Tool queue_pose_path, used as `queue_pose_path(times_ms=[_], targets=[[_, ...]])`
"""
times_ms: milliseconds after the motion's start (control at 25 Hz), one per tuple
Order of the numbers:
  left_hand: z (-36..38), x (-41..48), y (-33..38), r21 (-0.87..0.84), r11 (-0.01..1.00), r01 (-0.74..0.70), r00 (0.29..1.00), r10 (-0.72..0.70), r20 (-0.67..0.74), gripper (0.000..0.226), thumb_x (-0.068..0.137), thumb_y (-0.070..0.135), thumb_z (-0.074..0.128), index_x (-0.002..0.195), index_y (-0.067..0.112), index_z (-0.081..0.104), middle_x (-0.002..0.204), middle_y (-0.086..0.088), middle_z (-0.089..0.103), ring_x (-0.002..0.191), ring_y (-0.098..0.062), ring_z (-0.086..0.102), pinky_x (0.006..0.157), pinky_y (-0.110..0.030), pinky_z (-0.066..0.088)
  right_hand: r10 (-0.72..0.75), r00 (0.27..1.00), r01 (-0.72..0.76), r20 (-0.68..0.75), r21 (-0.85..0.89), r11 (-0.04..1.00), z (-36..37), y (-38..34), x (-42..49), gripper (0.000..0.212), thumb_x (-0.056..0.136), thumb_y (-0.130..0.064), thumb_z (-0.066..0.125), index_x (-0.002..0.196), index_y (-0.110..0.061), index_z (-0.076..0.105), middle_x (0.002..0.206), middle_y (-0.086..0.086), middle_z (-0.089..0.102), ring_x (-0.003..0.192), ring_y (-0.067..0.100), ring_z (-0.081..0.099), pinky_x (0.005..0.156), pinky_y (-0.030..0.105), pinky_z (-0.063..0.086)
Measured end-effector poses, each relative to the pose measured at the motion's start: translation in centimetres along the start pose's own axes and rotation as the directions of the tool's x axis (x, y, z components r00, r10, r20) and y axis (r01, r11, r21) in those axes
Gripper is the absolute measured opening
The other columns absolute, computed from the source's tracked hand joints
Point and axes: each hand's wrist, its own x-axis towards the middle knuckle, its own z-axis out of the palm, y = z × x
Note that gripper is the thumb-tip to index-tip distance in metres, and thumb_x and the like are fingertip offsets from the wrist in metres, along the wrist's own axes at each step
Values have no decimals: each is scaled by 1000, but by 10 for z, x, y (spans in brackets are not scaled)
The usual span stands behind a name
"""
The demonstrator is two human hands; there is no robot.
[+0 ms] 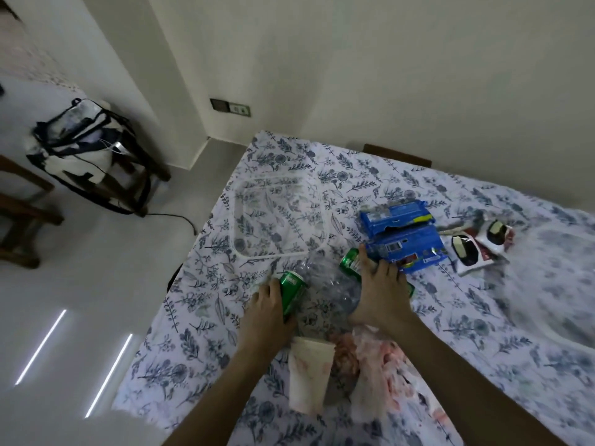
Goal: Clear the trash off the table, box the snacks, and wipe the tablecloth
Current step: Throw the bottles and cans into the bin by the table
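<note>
My left hand is wrapped around a green can lying on the floral tablecloth. My right hand lies flat over a second green can and the edge of a crushed clear plastic bottle between the two cans. Two blue snack packets lie just beyond my right hand, and dark-and-white snack wrappers lie to their right. A clear plastic box sits open at the table's far left. A paper cup and crumpled stained tissue lie under my forearms.
The table's left edge runs diagonally beside a pale floor. A clear bag rests on a wooden stool at the left, with a black cable trailing on the floor. A chair back shows behind the table against the wall.
</note>
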Motion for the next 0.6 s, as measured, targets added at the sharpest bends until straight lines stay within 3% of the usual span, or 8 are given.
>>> queue_pose_path(times_ms=[360,600], targets=[[-31,9,3,-108,994,35,999,-32,26,76,80,40,65,141,13,29,128,-11,50,113,-29,53,93,-41,50,35,999,-34,-5,141,989,-16,-5,-2,141,51,-71,73,148,-17,-14,131,23,37,120,38,39,101,44,35],[-52,20,-34,-46,998,-41,997,44,62,72,79,41,64,138,15,32,130,-10,48,114,-28,52,89,-38,49,95,995,-96,21,44,994,-16,-35,-2,133,56,-71,69,148,-15,-10,133,25,38,121,39,40,100,44,36]])
